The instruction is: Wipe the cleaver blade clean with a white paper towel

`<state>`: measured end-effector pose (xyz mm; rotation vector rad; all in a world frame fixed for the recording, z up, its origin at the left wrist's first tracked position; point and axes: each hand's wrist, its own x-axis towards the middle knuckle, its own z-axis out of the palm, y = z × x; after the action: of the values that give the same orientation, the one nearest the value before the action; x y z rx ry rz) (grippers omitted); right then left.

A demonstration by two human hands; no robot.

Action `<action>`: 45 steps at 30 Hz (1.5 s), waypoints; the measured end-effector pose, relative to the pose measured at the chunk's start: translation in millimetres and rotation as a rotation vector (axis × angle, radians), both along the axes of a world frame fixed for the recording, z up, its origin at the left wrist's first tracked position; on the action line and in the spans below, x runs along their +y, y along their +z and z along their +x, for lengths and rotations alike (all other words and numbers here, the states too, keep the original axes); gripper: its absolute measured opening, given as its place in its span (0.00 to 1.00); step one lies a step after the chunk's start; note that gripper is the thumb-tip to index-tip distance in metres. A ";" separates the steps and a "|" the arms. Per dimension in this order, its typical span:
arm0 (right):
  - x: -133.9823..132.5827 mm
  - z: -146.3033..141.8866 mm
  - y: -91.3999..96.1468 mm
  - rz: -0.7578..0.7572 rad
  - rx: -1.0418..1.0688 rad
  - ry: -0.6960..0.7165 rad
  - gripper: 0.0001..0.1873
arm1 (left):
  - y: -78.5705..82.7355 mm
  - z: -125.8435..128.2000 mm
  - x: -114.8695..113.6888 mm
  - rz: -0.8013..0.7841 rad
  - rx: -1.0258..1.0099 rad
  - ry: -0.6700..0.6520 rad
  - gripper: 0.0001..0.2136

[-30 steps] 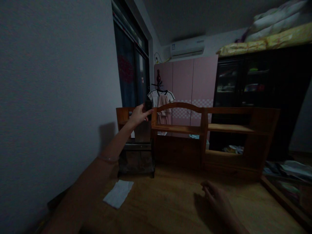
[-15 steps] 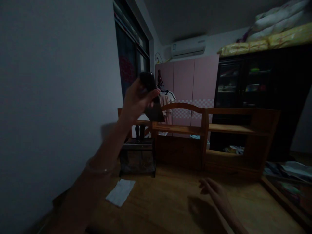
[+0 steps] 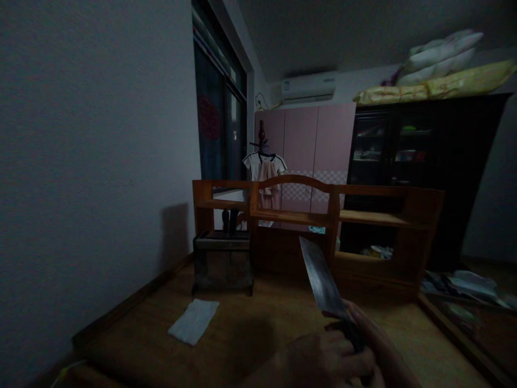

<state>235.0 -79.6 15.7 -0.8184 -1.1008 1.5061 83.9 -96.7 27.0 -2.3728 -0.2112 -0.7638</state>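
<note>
A cleaver [image 3: 322, 280] with a wide grey blade and a dark handle is held low at the right of the view, its blade pointing up and to the left. My left hand [image 3: 319, 358] is closed about the handle's lower part. Against the handle's other side, close to the blade, my right hand [image 3: 374, 331] is closed on it too; its fingers are partly hidden. A dark knife block [image 3: 223, 267] with clear-looking sides stands at the left, with black handles [image 3: 229, 221] rising from its top. In front of it lies a white paper sheet [image 3: 194, 321].
The wooden tabletop [image 3: 274, 307] carries a wooden shelf unit [image 3: 297, 216] along its back. A wall [image 3: 121, 161] bounds the left side. Past the raised right edge lie papers and bags [image 3: 470, 285]. Pink wardrobes and a dark cabinet [image 3: 452, 161] stand behind.
My left hand has brought the cleaver from up near the window down to the right. My right hand, apart from it before, now meets the cleaver's handle.
</note>
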 end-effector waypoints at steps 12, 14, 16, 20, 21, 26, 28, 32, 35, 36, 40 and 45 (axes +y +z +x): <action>44.2 -4.6 -44.1 -0.027 0.123 -0.107 0.26 | -66.0 -93.4 42.5 -0.377 -1.247 0.664 0.44; 51.7 -7.8 -43.4 0.026 0.124 -0.089 0.25 | -78.2 -114.9 72.3 -0.396 -1.417 0.830 0.54; 54.7 -13.8 -43.2 0.067 0.108 -0.047 0.23 | -90.0 -131.5 98.2 -0.404 -1.396 0.970 0.60; 51.9 -27.6 -46.3 0.077 0.070 0.014 0.22 | -108.9 -148.3 123.3 -0.408 -1.309 1.205 0.60; 50.8 -30.3 -47.6 0.077 0.062 0.023 0.22 | -112.2 -150.0 124.5 -0.416 -1.290 1.251 0.59; 50.7 -35.7 -53.8 0.092 0.009 0.046 0.26 | -122.0 -156.6 120.5 -0.363 -1.161 1.332 0.51; 53.3 -34.6 -56.1 0.121 -0.002 0.065 0.25 | -124.1 -161.0 120.3 -0.340 -1.134 1.321 0.50; 59.1 -29.0 -60.1 0.140 -0.017 0.121 0.24 | -128.5 -176.4 124.7 -0.361 -1.122 1.259 0.53; 60.9 -24.9 -60.4 0.145 -0.040 0.139 0.24 | -131.2 -190.4 127.2 -0.394 -1.111 1.188 0.55; 61.0 -24.0 -59.7 0.148 -0.046 0.143 0.24 | -131.6 -194.1 127.1 -0.399 -1.107 1.167 0.55; 61.9 -21.4 -55.3 0.142 -0.073 0.159 0.23 | -131.0 -201.5 124.2 -0.434 -1.105 1.119 0.56; 74.0 -17.2 -57.4 0.114 -0.147 0.149 0.20 | -125.1 -216.2 121.2 -0.502 -1.051 1.122 0.56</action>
<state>217.7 -5.5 -41.8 -0.7922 -1.3694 1.5087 -132.3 24.4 -98.1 -1.5055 -2.1011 -1.3055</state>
